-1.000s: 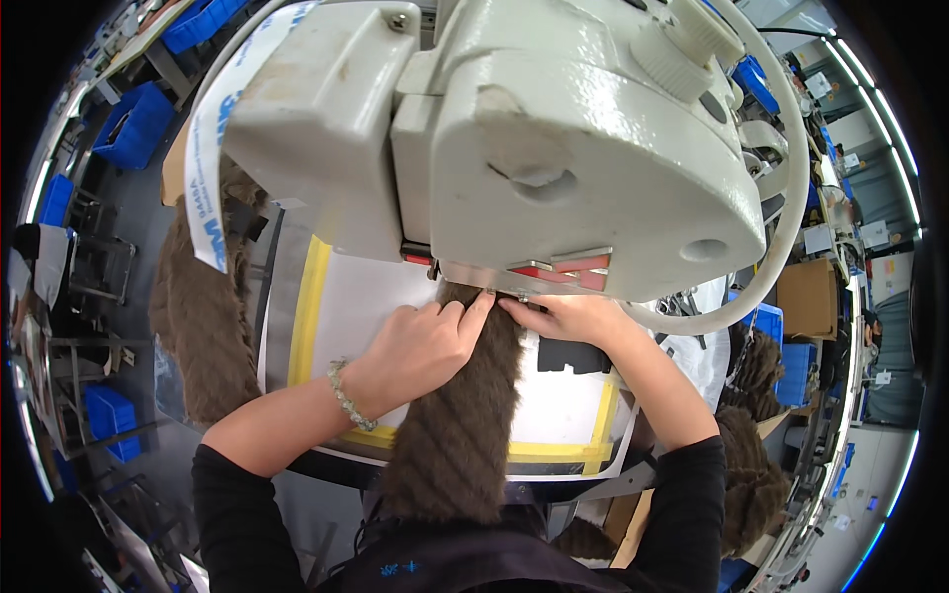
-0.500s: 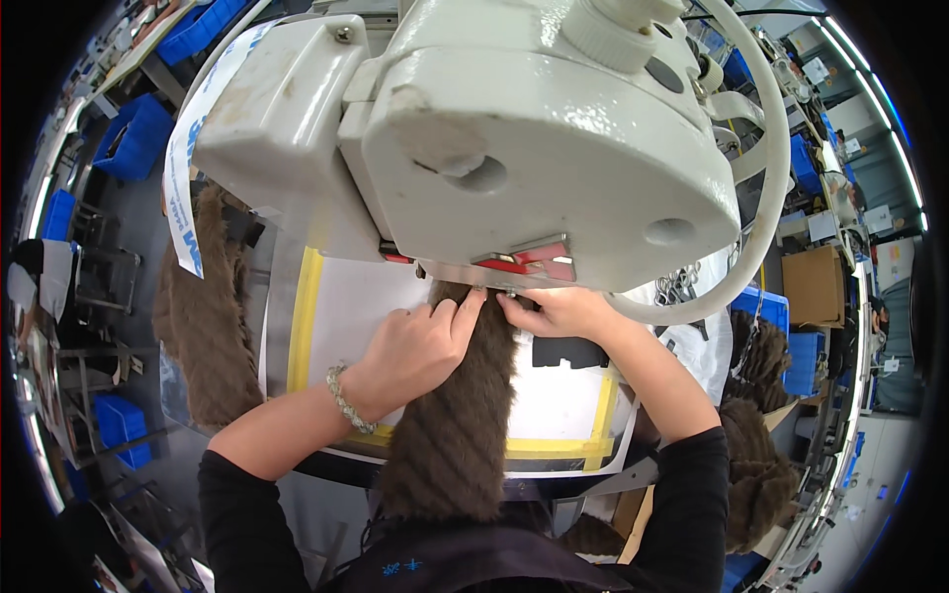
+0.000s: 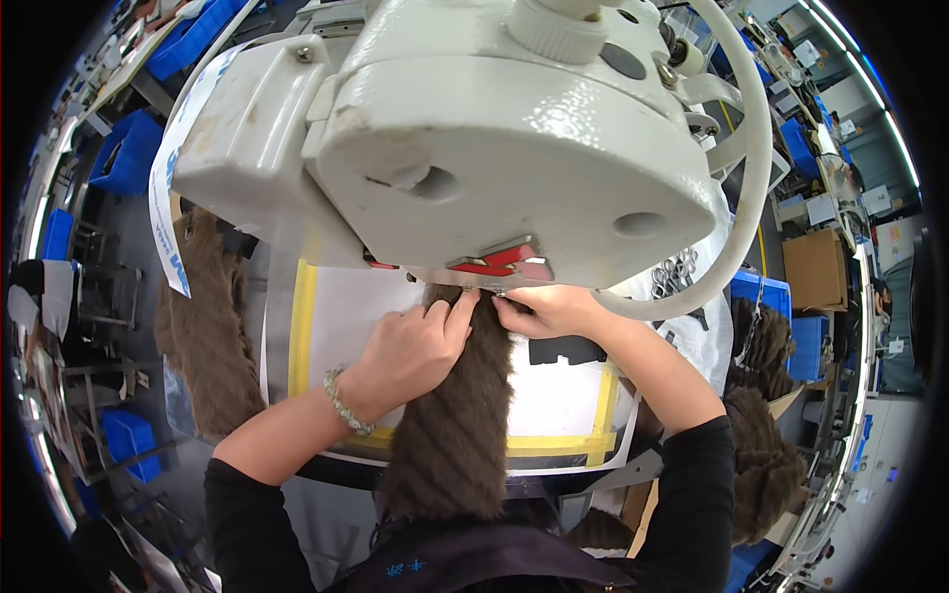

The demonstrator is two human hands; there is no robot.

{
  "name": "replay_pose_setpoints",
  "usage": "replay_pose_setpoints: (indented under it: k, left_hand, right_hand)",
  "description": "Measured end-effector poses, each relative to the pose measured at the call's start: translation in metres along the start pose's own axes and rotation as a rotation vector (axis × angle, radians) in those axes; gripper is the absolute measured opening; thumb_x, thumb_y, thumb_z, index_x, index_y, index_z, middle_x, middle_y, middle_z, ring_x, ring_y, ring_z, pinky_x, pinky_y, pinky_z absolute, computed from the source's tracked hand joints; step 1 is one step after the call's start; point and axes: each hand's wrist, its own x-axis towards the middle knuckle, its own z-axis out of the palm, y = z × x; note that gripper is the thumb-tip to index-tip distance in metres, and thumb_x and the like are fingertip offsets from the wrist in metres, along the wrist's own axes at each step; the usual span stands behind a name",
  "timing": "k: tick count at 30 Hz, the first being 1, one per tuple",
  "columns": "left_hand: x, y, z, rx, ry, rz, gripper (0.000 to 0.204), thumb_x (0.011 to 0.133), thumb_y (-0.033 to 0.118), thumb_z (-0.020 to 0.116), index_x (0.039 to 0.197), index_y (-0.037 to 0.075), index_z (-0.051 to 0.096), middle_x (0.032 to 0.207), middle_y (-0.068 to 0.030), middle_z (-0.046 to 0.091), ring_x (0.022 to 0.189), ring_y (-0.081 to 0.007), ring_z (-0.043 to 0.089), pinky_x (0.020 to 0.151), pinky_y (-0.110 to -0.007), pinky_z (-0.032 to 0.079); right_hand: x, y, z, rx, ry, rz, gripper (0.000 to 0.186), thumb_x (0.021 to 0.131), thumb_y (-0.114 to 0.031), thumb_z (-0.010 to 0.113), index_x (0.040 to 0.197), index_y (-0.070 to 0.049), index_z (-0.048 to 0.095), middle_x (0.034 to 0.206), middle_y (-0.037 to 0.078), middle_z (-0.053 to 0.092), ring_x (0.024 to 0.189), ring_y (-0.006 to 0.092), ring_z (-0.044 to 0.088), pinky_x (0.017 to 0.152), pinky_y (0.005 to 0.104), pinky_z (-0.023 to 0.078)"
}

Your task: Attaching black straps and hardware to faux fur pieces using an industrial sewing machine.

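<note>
White, yellow-taped worktop (image 3: 361, 306) is spreading beneath the machine (image 3: 514, 168); below its head, ridged brown fur (image 3: 450, 435) is lying, the left hand (image 3: 410, 351) pressing it, pinch unclear, the right hand's (image 3: 554, 311) fingers pinching its edge; a blue-lettered strip (image 3: 168, 217) is hanging left of the machine.

One long, brown, diagonally ridged fur strip (image 3: 450, 445) is found extended nearward from beneath the white machine head (image 3: 514, 178).

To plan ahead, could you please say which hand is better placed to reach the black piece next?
Probably the right hand: the black piece lies close to it, while the left hand is farther off, touching the fur.
</note>
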Motion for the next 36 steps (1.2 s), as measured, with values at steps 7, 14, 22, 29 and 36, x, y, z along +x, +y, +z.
replay_pose_setpoints:
  k: [7, 14, 22, 29, 36]
  left_hand:
    - [0.0, 0.001, -0.002, -0.017, -0.017, -0.01, 0.043, 0.083, 0.021, 0.065, 0.122, 0.002, 0.061, 0.065, -0.0003, 0.05, 0.051, -0.0125, 0.053, 0.041, -0.027, 0.043]
    - [0.005, 0.008, -0.005, 0.004, -0.047, -0.014, 0.051, 0.079, 0.024, 0.067, 0.124, 0.0, 0.059, 0.065, -0.0012, 0.051, 0.051, -0.0138, 0.054, 0.041, -0.028, 0.044]
    - [0.01, 0.011, -0.007, -0.001, -0.137, -0.076, 0.052, 0.079, 0.019, 0.065, 0.127, 0.0, 0.056, 0.07, -0.0053, 0.057, 0.057, -0.0201, 0.058, 0.046, -0.033, 0.046]
    - [0.018, 0.014, -0.01, 0.007, -0.19, -0.1, 0.052, 0.082, 0.023, 0.062, 0.126, -0.003, 0.055, 0.067, -0.0082, 0.058, 0.056, -0.0232, 0.06, 0.048, -0.036, 0.049]
    - [0.018, 0.014, -0.008, 0.016, -0.179, -0.108, 0.053, 0.082, 0.025, 0.062, 0.125, -0.006, 0.055, 0.066, -0.0093, 0.058, 0.055, -0.0253, 0.06, 0.049, -0.037, 0.05]
  right_hand:
    - [-0.004, 0.001, 0.004, -0.023, -0.025, 0.015, 0.022, 0.072, -0.013, 0.065, 0.093, -0.011, 0.063, 0.071, 0.003, 0.056, 0.054, 0.0227, 0.057, 0.049, 0.0357, 0.045]
    - [-0.008, 0.005, 0.009, 0.035, 0.05, -0.018, 0.009, 0.076, -0.012, 0.067, 0.084, -0.008, 0.064, 0.064, 0.003, 0.055, 0.05, 0.0215, 0.056, 0.045, 0.0343, 0.044]
    - [-0.001, 0.007, -0.003, -0.091, 0.149, -0.115, 0.012, 0.071, -0.016, 0.069, 0.081, -0.01, 0.065, 0.067, -0.001, 0.058, 0.05, 0.0204, 0.058, 0.043, 0.0319, 0.045]
    - [-0.005, 0.011, -0.006, -0.142, 0.086, -0.102, 0.009, 0.072, -0.016, 0.068, 0.075, -0.012, 0.062, 0.064, 0.0, 0.056, 0.05, 0.0215, 0.056, 0.043, 0.0329, 0.044]
    - [0.003, 0.007, -0.003, -0.127, 0.179, -0.124, 0.016, 0.073, -0.017, 0.068, 0.067, -0.011, 0.054, 0.06, 0.001, 0.052, 0.048, 0.0232, 0.055, 0.042, 0.0345, 0.043]
